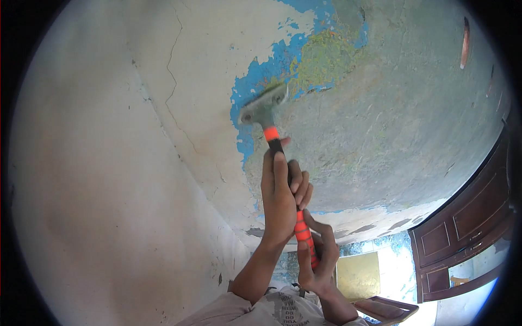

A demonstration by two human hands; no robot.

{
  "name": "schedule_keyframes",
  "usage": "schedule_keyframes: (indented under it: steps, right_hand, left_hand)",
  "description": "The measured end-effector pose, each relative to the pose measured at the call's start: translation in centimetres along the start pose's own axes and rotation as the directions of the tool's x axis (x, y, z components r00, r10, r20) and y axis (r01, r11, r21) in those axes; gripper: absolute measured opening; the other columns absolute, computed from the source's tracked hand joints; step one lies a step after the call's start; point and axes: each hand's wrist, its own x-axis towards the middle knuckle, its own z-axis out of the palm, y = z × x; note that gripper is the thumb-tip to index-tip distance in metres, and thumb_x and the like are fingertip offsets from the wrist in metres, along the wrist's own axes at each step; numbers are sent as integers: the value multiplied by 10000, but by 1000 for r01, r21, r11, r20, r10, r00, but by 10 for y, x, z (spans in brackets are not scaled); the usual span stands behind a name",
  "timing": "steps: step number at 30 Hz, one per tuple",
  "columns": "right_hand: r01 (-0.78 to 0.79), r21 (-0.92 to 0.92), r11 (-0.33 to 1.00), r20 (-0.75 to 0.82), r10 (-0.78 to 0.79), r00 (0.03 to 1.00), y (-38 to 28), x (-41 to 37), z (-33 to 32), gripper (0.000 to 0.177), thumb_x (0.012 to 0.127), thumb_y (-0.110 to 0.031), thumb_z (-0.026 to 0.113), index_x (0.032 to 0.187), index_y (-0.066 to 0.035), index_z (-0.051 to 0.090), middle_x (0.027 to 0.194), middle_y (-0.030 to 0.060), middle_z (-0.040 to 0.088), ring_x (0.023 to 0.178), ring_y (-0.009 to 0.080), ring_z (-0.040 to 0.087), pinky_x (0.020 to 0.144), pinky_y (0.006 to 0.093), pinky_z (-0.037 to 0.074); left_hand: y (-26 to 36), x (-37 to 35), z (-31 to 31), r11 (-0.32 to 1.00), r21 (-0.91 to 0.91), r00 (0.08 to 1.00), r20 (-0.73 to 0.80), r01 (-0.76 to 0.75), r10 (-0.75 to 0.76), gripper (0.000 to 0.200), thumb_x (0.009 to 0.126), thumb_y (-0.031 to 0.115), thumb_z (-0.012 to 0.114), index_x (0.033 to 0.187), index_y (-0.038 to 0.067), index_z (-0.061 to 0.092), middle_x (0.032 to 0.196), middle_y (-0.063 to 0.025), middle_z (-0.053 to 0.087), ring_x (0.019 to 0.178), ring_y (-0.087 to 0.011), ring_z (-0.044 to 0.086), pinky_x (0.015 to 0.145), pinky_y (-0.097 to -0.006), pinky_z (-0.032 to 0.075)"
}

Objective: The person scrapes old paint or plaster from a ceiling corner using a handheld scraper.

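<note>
I hold a scraper with an orange and black handle (271, 136) in both hands, raised against a plastered surface overhead. Its metal blade (263, 105) presses on the edge of a patch of peeling blue paint (260, 76). My left hand (280, 195) grips the upper part of the handle, with one finger stretched along it toward the blade. Lower down, my right hand (317, 259) is closed around the end of the handle. To the right of the blade lies a wide scraped grey area (380, 125).
A cracked whitish wall (109, 163) fills the left side. A dark brown panelled wooden door (462, 228) stands at the right. Below it are a yellowish panel (357, 276) and a brown wooden frame (389, 309). My pale sleeve (255, 309) shows at the bottom.
</note>
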Motion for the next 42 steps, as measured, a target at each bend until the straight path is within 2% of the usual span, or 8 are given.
schedule_keyframes:
  steps: [3, 6, 12, 17, 27, 33, 36, 42]
  right_hand:
    - [-9, 19, 1000, -17, 9, 1000, -7, 3, 2, 455, 950, -47, 532, 1374, 116, 501, 886, 165, 711, 654, 90, 610, 614, 249, 487]
    - [57, -10, 998, -50, -57, 997, 5, -4, 3, 454, 952, -51, 532, 1376, 108, 505, 831, 140, 698, 635, 78, 591, 595, 243, 473]
    - [-48, -25, 999, 10, 48, 999, -7, 7, 0, 449, 966, -76, 532, 1381, 94, 509, 780, 106, 668, 606, 71, 563, 566, 248, 455]
    - [25, -9, 1000, -17, -25, 1000, 2, 5, 1, 452, 962, -66, 546, 1380, 100, 501, 814, 124, 684, 618, 70, 573, 569, 244, 456]
    - [-38, 28, 999, -3, 38, 999, -4, 5, 2, 453, 978, -80, 539, 1382, 120, 494, 842, 130, 669, 626, 75, 563, 597, 249, 459]
    - [54, 37, 998, -43, -52, 998, 12, -5, 8, 459, 983, -83, 533, 1387, 128, 482, 819, 121, 646, 632, 76, 543, 589, 251, 442]
    - [-128, 57, 990, 29, 127, 992, -8, -7, 1, 464, 984, -98, 542, 1383, 132, 484, 829, 129, 646, 644, 92, 556, 602, 269, 457]
    - [65, -15, 998, -26, -65, 998, 18, -8, 8, 456, 975, -87, 539, 1376, 126, 491, 833, 130, 655, 641, 90, 574, 600, 265, 470]
  left_hand:
    - [2, 3, -1, 999, 7, 999, 36, -33, 33, 417, 1125, 356, 385, 1402, 49, 434, 644, 53, 337, 471, -29, 281, 400, -203, 270]
    - [-5, -4, -2, 999, 36, 1000, -7, 5, -5, 421, 1123, 365, 390, 1396, 48, 437, 643, 54, 337, 471, -29, 282, 399, -204, 272]
    - [3, 6, 1, 999, 22, 999, 19, -42, 41, 427, 1123, 367, 389, 1400, 45, 431, 645, 54, 332, 472, -29, 280, 402, -204, 260]
    - [0, 4, 0, 1000, 11, 1000, 17, -21, 21, 421, 1126, 361, 379, 1401, 47, 433, 642, 53, 330, 472, -29, 278, 403, -203, 260]
    - [3, 4, 0, 1000, 25, 1000, -2, -15, 15, 420, 1127, 362, 373, 1403, 53, 437, 645, 54, 329, 472, -31, 279, 402, -205, 270]
    - [-2, -2, -6, 999, 46, 1000, -20, 23, -22, 408, 1128, 349, 367, 1402, 54, 435, 645, 53, 331, 469, -30, 281, 401, -205, 272]
    - [4, -2, -3, 999, 37, 1000, -8, 19, -19, 414, 1128, 351, 363, 1404, 49, 429, 642, 54, 334, 464, -30, 279, 397, -207, 274]
    - [-4, -3, -10, 998, 56, 1000, -10, 3, -3, 411, 1128, 346, 366, 1398, 42, 434, 641, 53, 338, 463, -27, 279, 395, -202, 270]
